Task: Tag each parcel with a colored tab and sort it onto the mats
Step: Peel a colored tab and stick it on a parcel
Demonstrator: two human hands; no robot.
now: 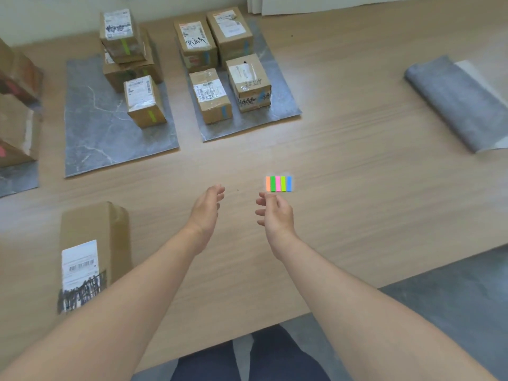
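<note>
While the fingers [264, 200] of the right hand [275, 215] curl loosely and hold nothing, their tips sit just below the pad of colored tabs [278, 183]. I cannot tell if they touch it. The pad lies flat on the table [357, 160] at twelve o'clock from that hand, with orange, green, pink, light green and blue strips side by side. The left hand [206, 209] is at nine o'clock from the right one. Its fingers are straight and close together, and it holds nothing too.

Further out, at eight o'clock from the hands, one brown parcel [93, 243] lies on the table. No tab shows on it and it is not on a mat, so I think it is the next one to do.

At eleven o'clock a gray mat [104, 133] holds boxes with green tabs [145, 101]. At twelve o'clock another mat [286, 105] holds boxes with blue tabs [210, 96]. At ten o'clock, by the edge, boxes with pink tabs [16, 133] stand. A rolled mat [453, 103] lies at two o'clock.

The step looks like picking a tab. Next, the right fingers need to pinch the end of just one strip and peel it off. The left hand may need to hold the pad down. Which color this parcel needs, I cannot tell.
</note>
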